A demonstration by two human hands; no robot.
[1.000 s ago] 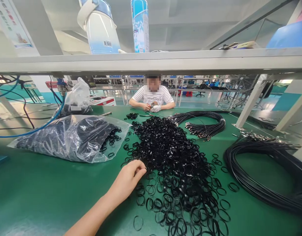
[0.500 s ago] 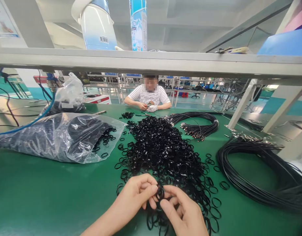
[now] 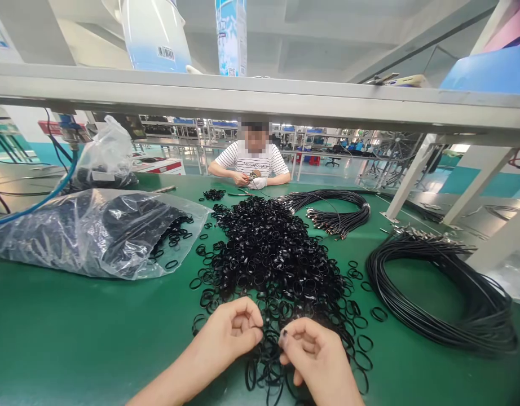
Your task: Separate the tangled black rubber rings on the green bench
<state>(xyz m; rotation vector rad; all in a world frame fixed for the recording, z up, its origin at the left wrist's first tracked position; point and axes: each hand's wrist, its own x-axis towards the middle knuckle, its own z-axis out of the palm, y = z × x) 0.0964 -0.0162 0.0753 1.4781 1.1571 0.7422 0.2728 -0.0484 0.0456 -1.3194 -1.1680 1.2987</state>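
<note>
A large heap of thin black rings [image 3: 268,248] spreads over the green tabletop in front of me, with loose rings around its edges. My left hand [image 3: 232,332] hovers over the near end of the heap, thumb and forefinger pressed together. Whatever its fingertips may hold blends into the dark rings behind. Just to the right, my right hand [image 3: 317,355] pinches a small black ring [image 3: 284,336], mostly covered by the thumb and forefinger. A gap separates the two hands, and rings on the table show through it.
At left lies a clear plastic bag [image 3: 95,237] of black rings, its mouth toward the heap. Coiled black cables [image 3: 437,293] rest at right, with another cable bundle [image 3: 344,211] behind. A shelf [image 3: 260,96] crosses above. Opposite sits a person [image 3: 254,160] handling something small.
My hands were together over black rings at their fingertips; now they are apart, the right one keeping a black bit. The whole view has shifted slightly.
</note>
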